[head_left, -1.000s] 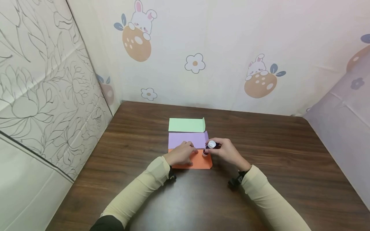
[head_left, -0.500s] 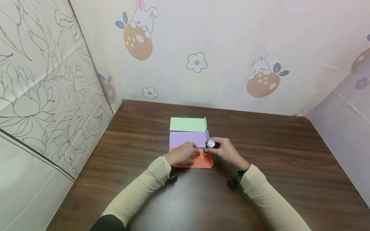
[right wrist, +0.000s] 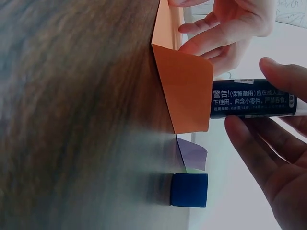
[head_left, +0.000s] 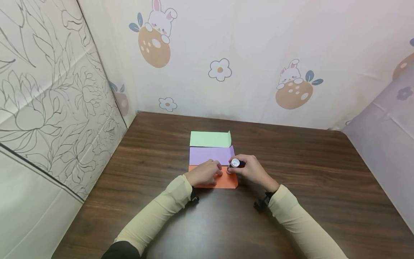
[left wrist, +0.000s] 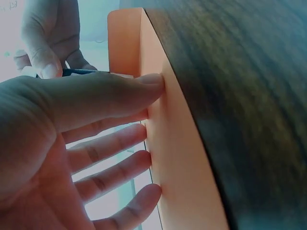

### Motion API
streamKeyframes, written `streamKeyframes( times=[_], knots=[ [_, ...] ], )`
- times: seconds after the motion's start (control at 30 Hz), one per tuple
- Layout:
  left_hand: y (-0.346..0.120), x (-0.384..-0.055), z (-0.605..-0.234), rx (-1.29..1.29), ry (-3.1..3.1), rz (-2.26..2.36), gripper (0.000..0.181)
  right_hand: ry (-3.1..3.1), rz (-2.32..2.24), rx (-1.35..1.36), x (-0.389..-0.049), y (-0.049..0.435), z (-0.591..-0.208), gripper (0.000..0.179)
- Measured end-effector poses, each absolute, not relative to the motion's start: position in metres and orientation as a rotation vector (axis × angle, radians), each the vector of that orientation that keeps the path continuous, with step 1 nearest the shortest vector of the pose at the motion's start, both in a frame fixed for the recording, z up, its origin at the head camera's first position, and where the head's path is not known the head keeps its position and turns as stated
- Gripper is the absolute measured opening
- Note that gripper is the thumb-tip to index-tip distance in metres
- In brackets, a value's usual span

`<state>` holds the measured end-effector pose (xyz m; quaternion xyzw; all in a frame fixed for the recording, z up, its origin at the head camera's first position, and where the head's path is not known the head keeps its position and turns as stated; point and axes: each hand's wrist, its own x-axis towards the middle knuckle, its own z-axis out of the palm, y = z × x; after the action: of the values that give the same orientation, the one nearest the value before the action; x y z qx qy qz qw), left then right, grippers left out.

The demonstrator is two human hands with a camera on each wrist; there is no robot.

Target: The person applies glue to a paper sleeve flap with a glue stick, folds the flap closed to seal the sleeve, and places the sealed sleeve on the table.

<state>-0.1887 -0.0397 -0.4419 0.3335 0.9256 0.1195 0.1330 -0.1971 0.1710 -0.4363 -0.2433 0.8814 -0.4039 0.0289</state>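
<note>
My right hand (head_left: 253,169) pinches a dark glue stick (right wrist: 254,98) between thumb and fingers. The stick stands nearly upright near the right end of the orange paper (head_left: 223,182), whose end flap (right wrist: 184,91) is folded up. In the head view, its white end (head_left: 235,163) faces up; its lower end is mostly hidden. My left hand (head_left: 203,173) rests its thumb and fingertips on the orange paper, fingers spread, as the left wrist view shows. Behind lie a purple paper (head_left: 208,154) and a green paper (head_left: 209,139), both with raised right flaps.
A dark blue cap (right wrist: 189,190) stands on the wooden table (head_left: 307,162), beyond the folded flaps in the right wrist view. Patterned cloth walls (head_left: 252,93) border the table at the back and sides.
The glue stick and my right hand have shifted slightly left over the orange paper. My left hand stays on the paper. The head view itself has moved a little.
</note>
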Motion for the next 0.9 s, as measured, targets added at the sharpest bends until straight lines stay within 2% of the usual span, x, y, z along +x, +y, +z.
streamKeyframes(
  times=[0.73, 0.9],
  knots=[
    [-0.040, -0.189, -0.441, 0.932, 2.681, 0.370, 0.033, 2.588, -1.160, -0.868, -0.183, 0.179, -0.428, 0.028],
    [-0.039, -0.189, -0.442, 0.961, 2.703, 0.331, 0.028, 2.525, -1.157, -0.855, -0.185, 0.181, -0.422, 0.025]
  ],
)
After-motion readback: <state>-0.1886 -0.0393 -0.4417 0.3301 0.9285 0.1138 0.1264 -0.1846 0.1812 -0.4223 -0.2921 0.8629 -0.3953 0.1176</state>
